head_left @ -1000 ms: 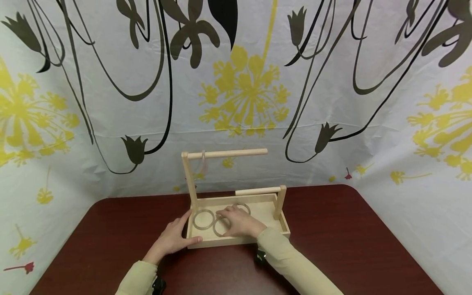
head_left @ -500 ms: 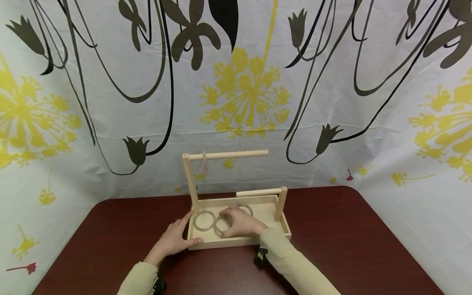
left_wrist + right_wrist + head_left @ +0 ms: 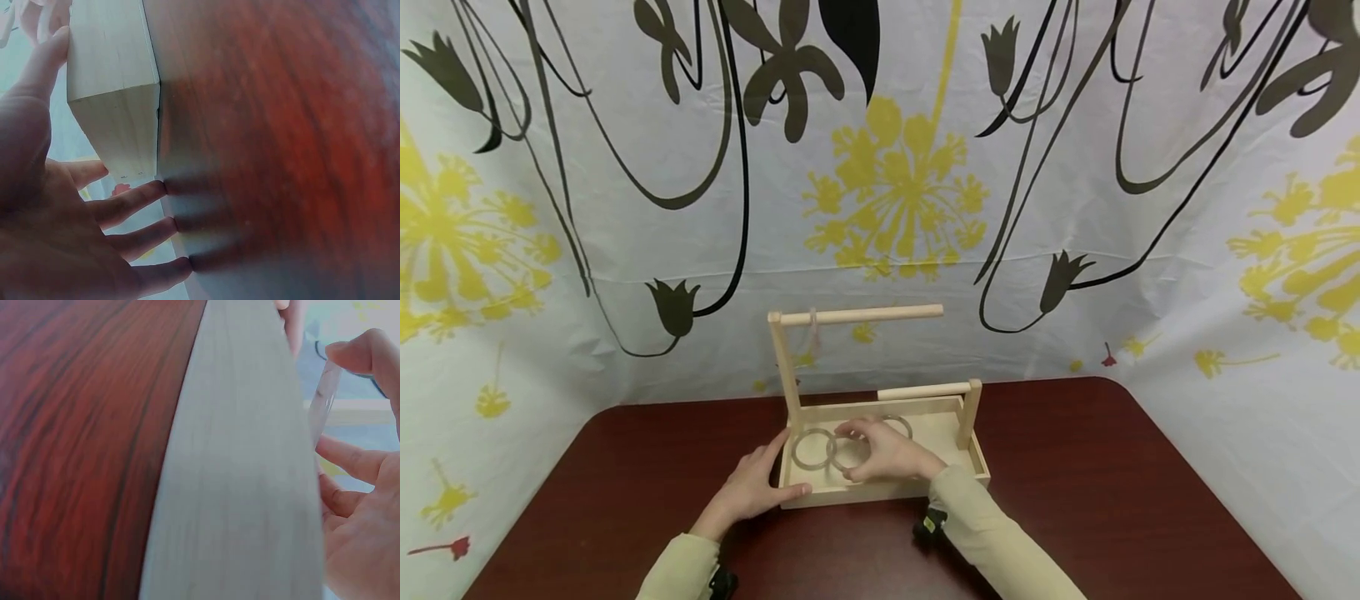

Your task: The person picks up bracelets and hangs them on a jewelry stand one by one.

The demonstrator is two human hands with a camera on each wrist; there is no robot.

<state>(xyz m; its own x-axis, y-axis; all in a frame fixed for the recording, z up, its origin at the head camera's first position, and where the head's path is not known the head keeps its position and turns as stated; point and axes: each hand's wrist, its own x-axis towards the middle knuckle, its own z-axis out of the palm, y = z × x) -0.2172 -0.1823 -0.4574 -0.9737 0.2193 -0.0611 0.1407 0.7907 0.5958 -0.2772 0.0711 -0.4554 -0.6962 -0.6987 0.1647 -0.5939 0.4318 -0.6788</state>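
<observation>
Left hand (image 3: 748, 487), spread wide, touching left end of wooden tray (image 3: 880, 495); left bangle (image 3: 813, 467), flat inside; hung bangle (image 3: 814, 335), round upper dowel (image 3: 880, 314); tilted bangle (image 3: 325, 403), pinched in right hand (image 3: 887, 452); far bangle (image 3: 909, 428), partly hidden.

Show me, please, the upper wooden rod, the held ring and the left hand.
Upper wooden rod (image 3: 880, 314): head view, middle of its length.
Held ring (image 3: 324, 403): right wrist view, visible edge.
Left hand (image 3: 751, 486): head view, back of hand.
</observation>
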